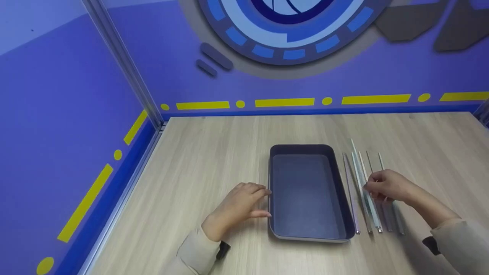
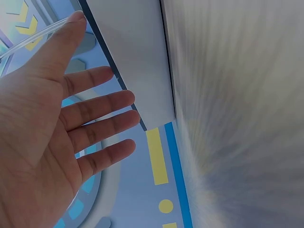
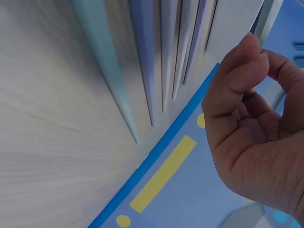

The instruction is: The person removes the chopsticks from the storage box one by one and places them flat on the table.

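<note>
A dark rectangular baking pan (image 1: 311, 233) with rounded corners lies on the wooden table. At its left rim is my left hand (image 1: 238, 204), fingers extended and thumb spread, fingertips right at the edge. To the pan's right, my right hand (image 1: 389, 186) pinches a pale silvery chopstick (image 3: 273, 14) between thumb and fingertips. That chopstick slants above several tapered metal chopsticks lying side by side, among them a purple chopstick (image 1: 352, 206) closest to the pan and a teal chopstick (image 3: 107, 57) on the outer side. My right hand partly covers the chopsticks below it.
The light wood table (image 1: 214, 152) meets a blue back wall (image 1: 282, 88) with yellow marks. On the left stands a blue side panel (image 1: 68, 133) with a metal corner post (image 1: 126, 65). Each sleeve has a black piece at the wrist.
</note>
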A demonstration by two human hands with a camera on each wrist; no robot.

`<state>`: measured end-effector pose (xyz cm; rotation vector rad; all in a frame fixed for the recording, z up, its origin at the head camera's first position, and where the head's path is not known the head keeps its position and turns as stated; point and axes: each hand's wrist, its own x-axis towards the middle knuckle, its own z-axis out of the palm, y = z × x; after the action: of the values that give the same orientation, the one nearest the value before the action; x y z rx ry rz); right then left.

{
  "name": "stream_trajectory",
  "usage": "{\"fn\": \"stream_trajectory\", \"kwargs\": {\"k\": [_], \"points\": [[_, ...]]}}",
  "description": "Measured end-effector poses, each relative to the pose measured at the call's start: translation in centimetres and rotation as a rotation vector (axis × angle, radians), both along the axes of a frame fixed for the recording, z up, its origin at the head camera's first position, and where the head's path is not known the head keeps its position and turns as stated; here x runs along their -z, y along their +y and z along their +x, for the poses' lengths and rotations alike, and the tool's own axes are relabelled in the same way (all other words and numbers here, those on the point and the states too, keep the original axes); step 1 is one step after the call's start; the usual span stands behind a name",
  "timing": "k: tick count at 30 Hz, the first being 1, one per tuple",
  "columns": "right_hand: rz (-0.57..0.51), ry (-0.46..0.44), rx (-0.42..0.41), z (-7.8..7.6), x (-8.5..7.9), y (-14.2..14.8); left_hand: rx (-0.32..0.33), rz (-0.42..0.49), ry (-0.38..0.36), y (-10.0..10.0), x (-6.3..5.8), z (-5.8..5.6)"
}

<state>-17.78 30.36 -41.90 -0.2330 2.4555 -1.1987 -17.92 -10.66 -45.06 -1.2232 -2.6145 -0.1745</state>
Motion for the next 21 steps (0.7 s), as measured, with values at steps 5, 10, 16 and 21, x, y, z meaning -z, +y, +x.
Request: {"fn": "stream_trajectory", "kwargs": {"k": [5,10,16,21], "points": [[-0.032,-0.034,-0.001,-0.1,0.4,0.8,-0.007,-0.011,-0.002,0.0,0.0,0.0],[0.013,-0.025,0.033,0.0,0.7,1.3,-0.009,-0.012,-0.003,0.0,0.0,0.0],[0.071,-0.006,0.063,0.0,0.9,2.1,-0.015,-0.016,-0.001,0.0,0.0,0.0],[0.060,-0.047,0.055,-0.1,1.2,2.9,0.005,0.012,0.030,-0.1,0.2,0.0]]}}
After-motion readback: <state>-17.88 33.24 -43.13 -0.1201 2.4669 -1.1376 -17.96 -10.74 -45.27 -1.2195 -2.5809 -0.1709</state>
